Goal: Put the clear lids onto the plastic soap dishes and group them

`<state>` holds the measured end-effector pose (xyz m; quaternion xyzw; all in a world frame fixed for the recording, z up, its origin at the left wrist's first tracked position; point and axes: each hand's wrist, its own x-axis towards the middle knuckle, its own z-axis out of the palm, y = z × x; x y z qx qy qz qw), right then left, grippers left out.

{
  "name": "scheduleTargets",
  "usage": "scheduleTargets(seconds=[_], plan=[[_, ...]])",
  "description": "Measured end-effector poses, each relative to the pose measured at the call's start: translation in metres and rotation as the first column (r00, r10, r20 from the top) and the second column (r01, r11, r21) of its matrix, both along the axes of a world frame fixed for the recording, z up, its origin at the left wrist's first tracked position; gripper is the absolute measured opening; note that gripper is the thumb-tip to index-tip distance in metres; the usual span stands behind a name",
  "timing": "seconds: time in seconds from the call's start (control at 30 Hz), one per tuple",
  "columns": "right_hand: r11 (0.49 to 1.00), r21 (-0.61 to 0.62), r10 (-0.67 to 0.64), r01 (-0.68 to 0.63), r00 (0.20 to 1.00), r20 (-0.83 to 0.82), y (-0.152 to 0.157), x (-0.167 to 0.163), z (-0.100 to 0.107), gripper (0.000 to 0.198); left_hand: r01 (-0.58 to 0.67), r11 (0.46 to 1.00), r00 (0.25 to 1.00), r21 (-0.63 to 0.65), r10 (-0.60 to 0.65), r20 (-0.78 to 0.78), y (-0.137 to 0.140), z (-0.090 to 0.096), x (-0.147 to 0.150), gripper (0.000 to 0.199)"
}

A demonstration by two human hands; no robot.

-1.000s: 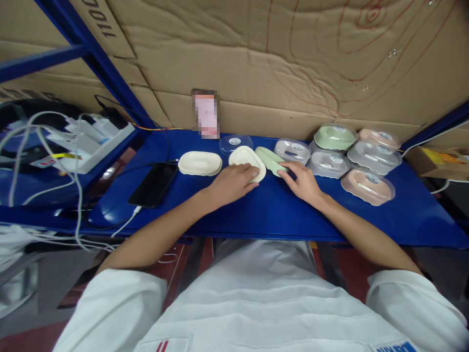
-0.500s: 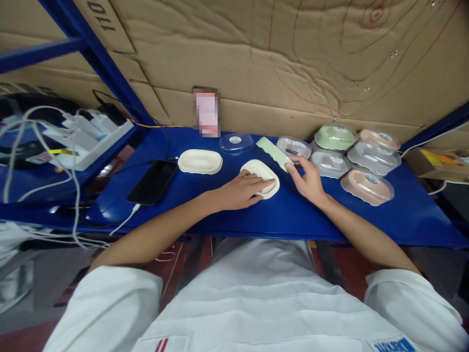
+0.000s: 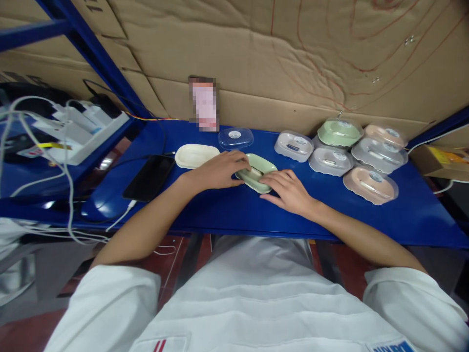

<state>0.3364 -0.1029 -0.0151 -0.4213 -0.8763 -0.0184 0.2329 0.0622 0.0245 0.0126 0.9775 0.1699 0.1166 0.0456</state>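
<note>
A light green soap dish (image 3: 269, 165) lies in front of me with a pale cream strip showing in its middle. My left hand (image 3: 230, 168) is closed on its left end, fingertips over the rim and thumb below. From the right, my right hand (image 3: 287, 191) grips the other end, fingers on the rim. The cream dish that was under my left hand is out of sight, apart from perhaps that strip. To the left is another cream oval dish (image 3: 196, 155). A clear oval lid (image 3: 236, 138) with a round white sticker lies behind.
Several lidded soap dishes in grey, green and peach (image 3: 371, 185) stand at the right, some stacked. A dark phone (image 3: 149, 177) with a white cable (image 3: 122, 216) lies left. A blurred-out device (image 3: 205, 105) leans on the cardboard wall (image 3: 249, 73). Power strips (image 3: 88, 132) stand far left.
The green dish has moved left from its tilted position and now lies over where the cream dish was. My left hand has shifted to its left end; my right hand came along with it.
</note>
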Motion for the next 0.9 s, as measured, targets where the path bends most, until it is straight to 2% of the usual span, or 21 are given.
scheduleTargets(seconds=[0.1, 0.23, 0.37, 0.43, 0.53, 0.67, 0.77, 0.9], plan=[[0.999, 0.039, -0.011, 0.008, 0.997, 0.072, -0.001, -0.007, -0.001, 0.033, 0.002, 1.000, 1.000, -0.020, -0.002, -0.001, 0.003, -0.003, 0.002, 0.032], [1.000, 0.000, -0.017, 0.017, 0.996, 0.092, 0.004, -0.005, 0.002, 0.029, -0.001, 0.996, 0.993, -0.086, 0.012, 0.118, 0.007, -0.003, 0.003, 0.036], [0.995, -0.056, 0.091, -0.088, 0.994, 0.057, 0.008, 0.006, 0.014, 0.027, -0.237, 0.971, 0.950, -0.041, 0.240, 0.200, 0.018, -0.011, 0.000, 0.047], [0.989, -0.074, 0.131, -0.128, 0.991, 0.034, 0.010, 0.014, 0.019, 0.024, -0.334, 0.942, 0.936, 0.009, 0.331, 0.124, 0.023, -0.016, -0.002, 0.050], [0.988, -0.100, 0.118, -0.118, 0.993, -0.002, 0.014, 0.028, 0.021, 0.023, -0.369, 0.927, 0.929, 0.064, 0.369, 0.017, 0.028, -0.020, -0.003, 0.047], [0.988, -0.132, 0.073, -0.080, 0.996, -0.058, 0.021, 0.040, 0.013, 0.039, -0.410, 0.910, 0.911, 0.059, 0.406, 0.074, 0.027, -0.021, -0.001, 0.054], [0.988, -0.146, 0.031, -0.043, 0.996, -0.085, 0.023, 0.042, 0.007, 0.060, -0.439, 0.898, 0.890, -0.043, 0.441, 0.115, 0.029, -0.024, 0.000, 0.052], [0.993, -0.118, 0.019, -0.028, 0.996, -0.083, 0.024, 0.042, -0.003, 0.083, -0.346, 0.925, 0.882, -0.159, 0.378, 0.281, 0.028, -0.022, 0.005, 0.039]])
